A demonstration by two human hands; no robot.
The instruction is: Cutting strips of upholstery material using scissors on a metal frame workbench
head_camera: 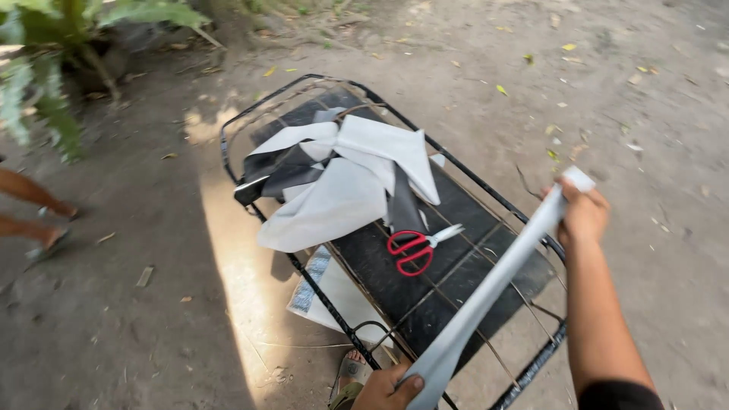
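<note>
Left hand (389, 389), half cut off, and right hand (583, 214) stretch grey strip (493, 285).

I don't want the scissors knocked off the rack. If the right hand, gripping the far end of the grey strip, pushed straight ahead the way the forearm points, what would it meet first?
Probably nothing: the right hand points up past the rack's far edge, toward bare dirt ground. The red-handled scissors lie to its left, out of that line, though depth is hard to judge.

My left hand (389, 389): cut by bottom edge | my foot (348, 380): partly behind frame (319, 292) | someone's legs (34, 212): cut by left edge | plant (53, 68): blurred | bench slats under cloth (342, 186): hidden
</note>
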